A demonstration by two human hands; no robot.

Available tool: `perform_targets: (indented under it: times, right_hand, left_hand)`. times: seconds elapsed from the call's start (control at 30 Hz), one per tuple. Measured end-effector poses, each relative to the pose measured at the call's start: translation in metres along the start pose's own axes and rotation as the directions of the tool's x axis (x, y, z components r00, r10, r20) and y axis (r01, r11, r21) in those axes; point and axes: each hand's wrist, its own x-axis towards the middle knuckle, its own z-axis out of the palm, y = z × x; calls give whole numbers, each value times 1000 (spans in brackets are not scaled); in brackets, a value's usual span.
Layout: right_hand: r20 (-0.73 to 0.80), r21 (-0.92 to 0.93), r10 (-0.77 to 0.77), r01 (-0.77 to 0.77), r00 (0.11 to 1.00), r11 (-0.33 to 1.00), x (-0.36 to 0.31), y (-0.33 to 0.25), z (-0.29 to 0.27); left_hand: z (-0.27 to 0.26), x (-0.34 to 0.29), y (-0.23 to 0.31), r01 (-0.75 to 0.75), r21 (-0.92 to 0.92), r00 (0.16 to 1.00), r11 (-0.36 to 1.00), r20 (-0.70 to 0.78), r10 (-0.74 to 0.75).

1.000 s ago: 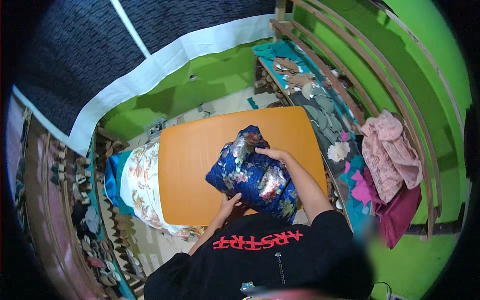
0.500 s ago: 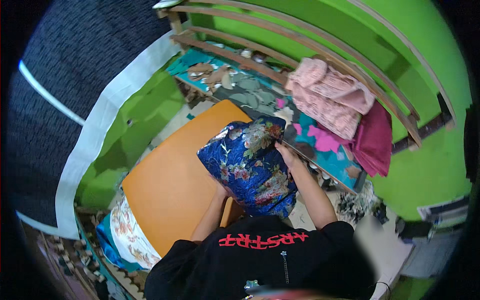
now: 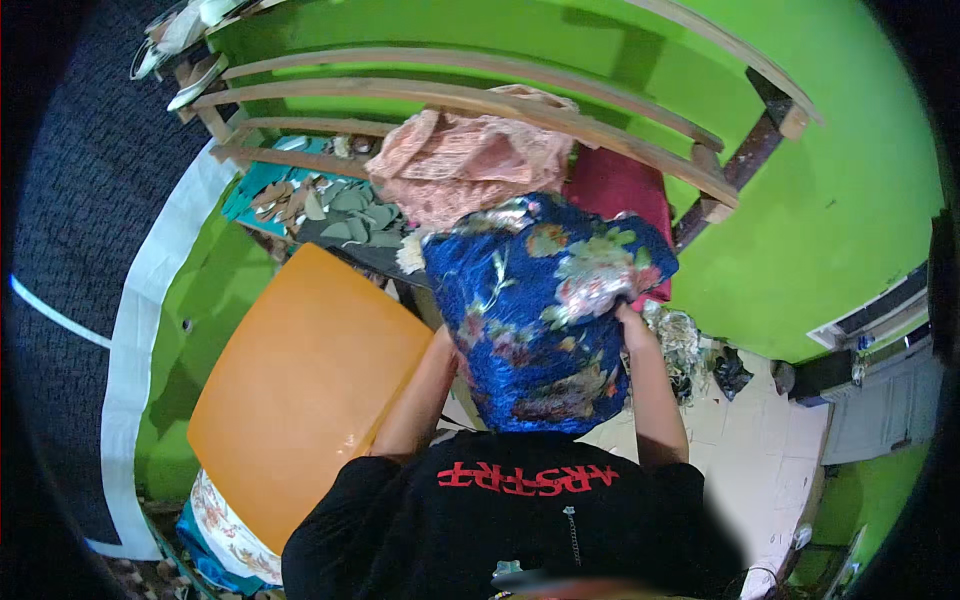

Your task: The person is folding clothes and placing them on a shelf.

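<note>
A folded bundle of shiny blue floral fabric (image 3: 540,320) is held up in front of my chest, over the front of the work surface. My right hand (image 3: 632,328) grips its right side, the thumb showing on the near face. At the lower left side, my left hand (image 3: 448,350) supports the bundle, its fingers hidden behind the cloth. An orange chair-like smooth surface (image 3: 310,380) lies to the left, beside my left forearm. Just beyond the bundle, pink lacy fabric (image 3: 470,165) and folded maroon cloth (image 3: 625,195) rest on the bench.
Wooden shelf rails (image 3: 470,95) run across the far green wall. Grey-green cut pieces (image 3: 360,215) lie scattered on the teal bench top. A heap of pale scraps (image 3: 680,345) and a black plastic bag (image 3: 733,373) sit on the tiled floor at right. White printed cloth (image 3: 225,520) pokes out at lower left.
My view has turned to the right. The blue floral bundle, with both hands on it, has moved rightward away from the orange surface and now overlaps the maroon cloth.
</note>
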Motion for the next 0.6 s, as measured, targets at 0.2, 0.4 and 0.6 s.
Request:
perform_targets:
  times: [0.2, 0.4, 0.6]
  right_hand:
    - [-166, 275, 66, -18, 984, 961, 37, -49, -78]
    - [-283, 196, -96, 155, 954, 968, 87, -66, -74]
    - [-311, 101, -46, 81, 949, 992, 113, -93, -54]
  left_hand:
    - [16, 133, -8, 242, 675, 762, 697, -577, 294]
    - [52, 178, 9, 240, 798, 699, 553, -538, 472]
    - [64, 195, 36, 354, 916, 679, 190, -391, 622]
